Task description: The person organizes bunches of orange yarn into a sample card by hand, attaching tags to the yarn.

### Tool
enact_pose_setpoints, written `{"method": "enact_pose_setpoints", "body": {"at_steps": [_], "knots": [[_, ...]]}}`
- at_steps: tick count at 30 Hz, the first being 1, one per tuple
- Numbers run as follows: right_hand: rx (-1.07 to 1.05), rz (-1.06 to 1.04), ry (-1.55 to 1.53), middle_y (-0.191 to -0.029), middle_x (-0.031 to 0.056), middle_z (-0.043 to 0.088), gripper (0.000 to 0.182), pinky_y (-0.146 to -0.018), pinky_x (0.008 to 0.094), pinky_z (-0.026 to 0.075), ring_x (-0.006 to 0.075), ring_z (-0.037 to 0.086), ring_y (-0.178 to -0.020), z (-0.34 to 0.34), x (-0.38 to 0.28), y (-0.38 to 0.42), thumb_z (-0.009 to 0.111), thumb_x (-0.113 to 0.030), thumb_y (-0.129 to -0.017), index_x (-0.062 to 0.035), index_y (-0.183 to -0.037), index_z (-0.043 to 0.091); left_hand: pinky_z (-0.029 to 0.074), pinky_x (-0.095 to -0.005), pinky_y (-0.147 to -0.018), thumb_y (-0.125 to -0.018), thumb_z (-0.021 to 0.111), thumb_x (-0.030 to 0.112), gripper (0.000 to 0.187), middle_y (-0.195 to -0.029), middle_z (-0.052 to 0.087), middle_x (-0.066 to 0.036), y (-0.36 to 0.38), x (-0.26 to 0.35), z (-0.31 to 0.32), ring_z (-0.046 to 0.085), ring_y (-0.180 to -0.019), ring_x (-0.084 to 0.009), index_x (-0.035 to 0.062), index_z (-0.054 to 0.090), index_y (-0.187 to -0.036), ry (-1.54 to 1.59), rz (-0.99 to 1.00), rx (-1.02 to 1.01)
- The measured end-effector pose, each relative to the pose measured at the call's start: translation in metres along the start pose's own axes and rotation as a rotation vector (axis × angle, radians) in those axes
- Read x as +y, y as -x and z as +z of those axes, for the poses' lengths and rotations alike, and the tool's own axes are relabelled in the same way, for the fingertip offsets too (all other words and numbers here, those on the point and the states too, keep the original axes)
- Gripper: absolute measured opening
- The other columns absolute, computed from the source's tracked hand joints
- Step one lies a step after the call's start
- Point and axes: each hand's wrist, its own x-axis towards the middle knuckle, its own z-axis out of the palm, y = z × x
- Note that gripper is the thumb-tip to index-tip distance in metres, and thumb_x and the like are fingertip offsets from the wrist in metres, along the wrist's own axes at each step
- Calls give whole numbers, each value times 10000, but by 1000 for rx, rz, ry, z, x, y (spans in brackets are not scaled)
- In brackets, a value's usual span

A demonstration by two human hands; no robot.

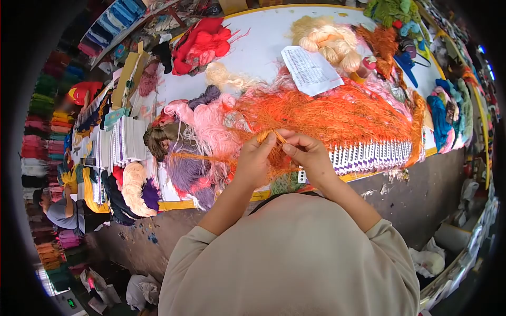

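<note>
My left hand (256, 158) and my right hand (307, 154) meet over the near edge of the white table (263, 52). Both pinch a thin bundle of orange yarn strands (278, 138) between the fingertips. The strands run up into a large loose heap of orange yarn (337, 113) that spreads across the table to the right. Pink yarn (211, 129) and purple yarn (187, 171) lie just left of my left hand. A row of white and purple cards (371, 155) lines the table edge under the orange heap, right of my right hand.
A printed paper sheet (311, 69) lies beyond the orange heap. Red yarn (200, 45), cream yarn (327, 39), and blue and green skeins (448, 113) ring the table. Card stacks (124, 139) sit at the left. A person (63, 210) sits on the floor at left.
</note>
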Motion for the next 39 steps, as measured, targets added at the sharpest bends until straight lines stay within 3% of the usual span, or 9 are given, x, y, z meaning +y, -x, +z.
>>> {"method": "enact_pose_setpoints", "body": {"at_steps": [5,7,11,16,23,28,32,35,39], "knots": [[39,58,-78,-1116,-1,656,93,-575,214,451,37,513,-687,-2,4,-1,640,-124,-918,-39,-944,669,492,-375,-928,-1022,463,252,339,-1126,650,-161,-4,-8,-5,620,-1044,-229,-43,604,-1110,-67,58,18],[6,87,-346,-996,-1,665,110,-553,212,443,31,474,-623,-4,1,-2,619,-146,-935,-40,-940,648,510,-368,-901,-1025,456,274,359,-1124,646,-151,-3,-5,-5,624,-1025,-220,-37,605,-1123,25,25,14],[24,81,-408,-867,-17,629,125,-532,212,425,27,425,-576,-9,3,-5,599,-161,-949,-41,-931,628,535,-362,-870,-1023,456,326,414,-1126,635,-142,0,9,-1,633,-1003,-217,-28,592,-1190,288,-86,-115],[54,6,15,-805,-25,588,87,-563,203,417,36,490,-637,2,0,-3,651,-139,-917,-53,-932,647,517,-382,-908,-1015,478,265,395,-1210,610,-138,1,4,1,616,-1061,-216,-44,566,-1245,143,-93,-71],[60,19,-87,-842,-20,624,60,-576,203,422,36,506,-656,0,0,-3,659,-119,-904,-61,-918,648,519,-349,-901,-1017,469,178,317,-1164,627,-123,-3,-5,1,622,-1016,-192,-39,584,-1217,16,-17,24],[34,69,-388,-895,8,669,55,-560,209,442,27,518,-622,-10,0,-5,617,-127,-927,-78,-952,614,512,-335,-903,-1035,428,261,380,-1127,631,-112,-2,-4,-7,612,-1042,-192,-31,574,-1229,147,-41,-38],[84,98,-158,-857,-12,634,69,-562,200,435,38,527,-639,-2,-7,-3,605,-94,-925,-59,-983,617,493,-330,-928,-1040,386,367,483,-1131,630,-107,0,0,-1,586,-1098,-186,-27,562,-1258,194,-57,-78],[60,11,57,-810,-25,596,62,-585,200,424,38,511,-657,2,-6,-1,618,-76,-914,-44,-967,628,474,-377,-954,-1047,366,304,450,-1268,585,-120,-2,-5,-1,571,-1140,-211,-37,534,-1288,95,-52,-93],[24,-15,30,-790,-26,580,54,-602,203,409,35,493,-669,-2,-2,-1,637,-71,-902,-38,-945,634,463,-367,-979,-1043,384,286,441,-1311,561,-131,-4,-8,-3,556,-1166,-209,-43,522,-1302,-99,-4,-110]]}}
